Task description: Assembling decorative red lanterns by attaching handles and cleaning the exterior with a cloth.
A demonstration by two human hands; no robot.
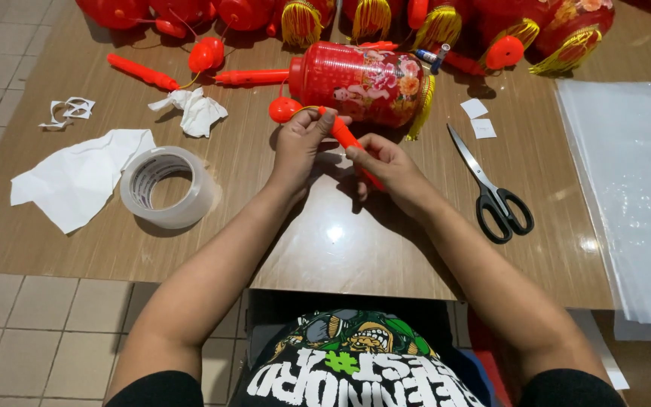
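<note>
2 hands grip 1 red lantern handle over the wooden table (386, 256).

From the left: white paper (77, 177), a tape roll (166, 188), then the left hand (301, 143) and right hand (386, 167), both closed on the red stick (346, 136) just before the red lantern (359, 81); scissors (495, 192) lie to the right. Twisting hard could snap the thin stick or tug its yellow cord loose.

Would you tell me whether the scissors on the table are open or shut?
Shut: the scissors lie flat with both blades together in one line and the black handle loops side by side.
</note>
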